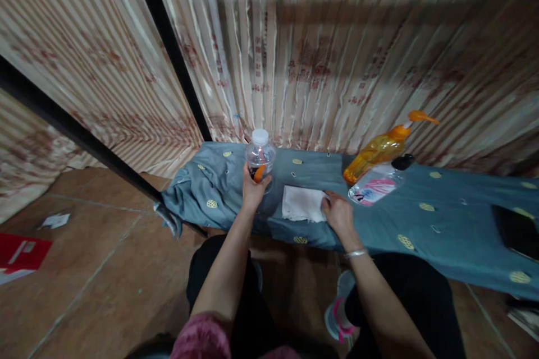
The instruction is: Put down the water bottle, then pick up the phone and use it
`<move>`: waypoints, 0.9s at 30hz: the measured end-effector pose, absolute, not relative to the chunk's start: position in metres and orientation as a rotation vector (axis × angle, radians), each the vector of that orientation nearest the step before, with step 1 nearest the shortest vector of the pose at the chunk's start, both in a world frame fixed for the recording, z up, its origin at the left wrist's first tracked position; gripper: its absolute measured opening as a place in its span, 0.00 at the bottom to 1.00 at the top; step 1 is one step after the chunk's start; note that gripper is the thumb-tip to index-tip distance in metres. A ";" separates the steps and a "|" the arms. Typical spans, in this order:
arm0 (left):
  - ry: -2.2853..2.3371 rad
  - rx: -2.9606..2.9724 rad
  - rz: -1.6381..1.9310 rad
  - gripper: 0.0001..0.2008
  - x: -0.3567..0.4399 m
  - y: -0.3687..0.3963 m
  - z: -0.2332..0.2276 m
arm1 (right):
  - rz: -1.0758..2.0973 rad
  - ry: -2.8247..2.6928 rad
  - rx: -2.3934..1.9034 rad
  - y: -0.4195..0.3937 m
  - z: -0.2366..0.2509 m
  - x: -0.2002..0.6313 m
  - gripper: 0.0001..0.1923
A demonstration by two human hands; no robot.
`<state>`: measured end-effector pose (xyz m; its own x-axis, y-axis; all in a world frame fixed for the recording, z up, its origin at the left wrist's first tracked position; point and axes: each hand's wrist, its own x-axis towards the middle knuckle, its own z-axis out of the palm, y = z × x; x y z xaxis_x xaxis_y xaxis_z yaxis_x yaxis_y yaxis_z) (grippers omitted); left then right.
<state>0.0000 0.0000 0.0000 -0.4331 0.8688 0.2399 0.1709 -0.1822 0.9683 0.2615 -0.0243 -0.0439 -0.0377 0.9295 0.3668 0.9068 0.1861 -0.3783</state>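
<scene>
My left hand [253, 188] is wrapped round a clear plastic bottle [261, 152] with a white cap and an orange and black label. The bottle stands upright on the cloth-covered bench. My right hand [338, 212] has its fingers closed on the right edge of a folded white cloth [304, 203], which lies flat. Just right of that hand stands a clear bottle with a pink label [374, 184] and a black cap. Behind it is an orange pump bottle [378, 151].
A grey-blue patterned cover [227, 202] drapes the narrow bench. At the right lies a dark phone-like object [517, 230]. A striped curtain [307, 67] hangs behind, and black metal poles [172, 50] rise at the left. A red item [23, 257] lies on the tiled floor.
</scene>
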 end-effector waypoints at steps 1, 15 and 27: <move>1.540 1.209 1.662 0.35 0.000 0.000 0.000 | -0.017 -1.926 -1.696 -0.028 -0.041 0.259 0.27; 1.704 1.273 1.736 0.50 -0.008 -0.035 0.012 | -0.158 -2.415 -1.756 -0.057 -0.045 0.195 0.32; 1.633 1.493 1.594 0.42 0.017 -0.104 0.011 | 0.032 -2.555 -1.471 -0.110 -0.042 0.324 0.26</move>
